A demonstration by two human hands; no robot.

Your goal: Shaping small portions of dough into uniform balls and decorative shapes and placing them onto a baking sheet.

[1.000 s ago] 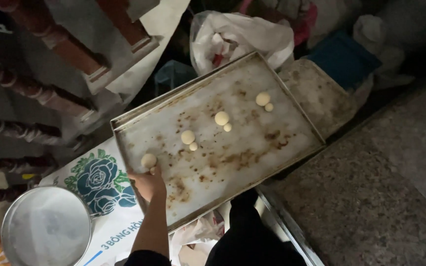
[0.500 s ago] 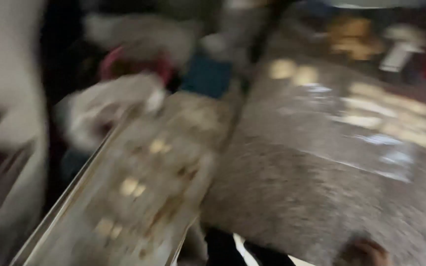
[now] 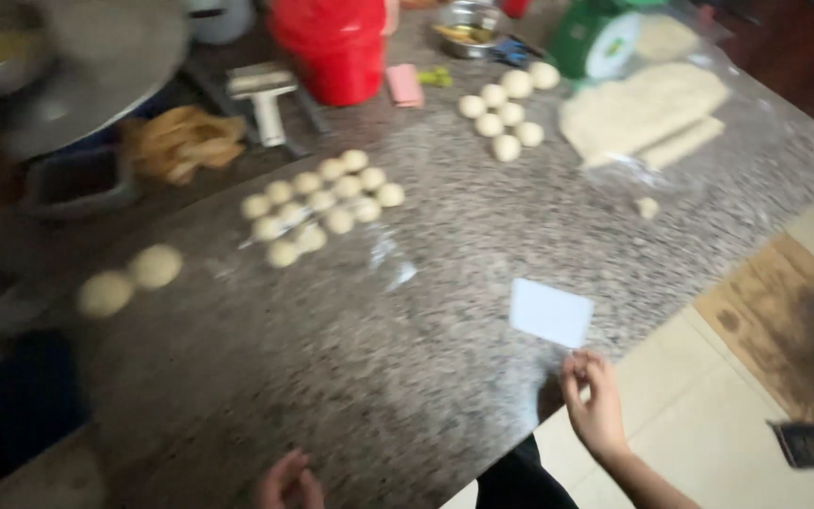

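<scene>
My right hand [image 3: 595,405] hovers at the front edge of a speckled granite counter [image 3: 407,377], fingers loosely curled and holding nothing. Just above it a white rectangular card [image 3: 550,313] lies flat on the stone, apart from the fingers. Only part of my left hand [image 3: 284,481] shows at the bottom edge, blurred, with bent fingers. Several small dough balls [image 3: 322,203] sit in a cluster at mid-counter. A second cluster of dough balls [image 3: 506,108] lies farther back. Two larger dough balls [image 3: 129,278] rest at the left.
A flat slab of dough in clear plastic [image 3: 643,113] lies at the back right beside a green scale [image 3: 595,38]. A red container [image 3: 332,47], a metal bowl [image 3: 468,24], a metal hand tool [image 3: 266,94] and crumpled tan paper [image 3: 181,141] line the back. Pale floor tiles [image 3: 708,434] are at the right.
The view has swung from a stained baking tray with a few dough balls, which my hand touched, to the granite counter. Both hands now sit at its front edge.
</scene>
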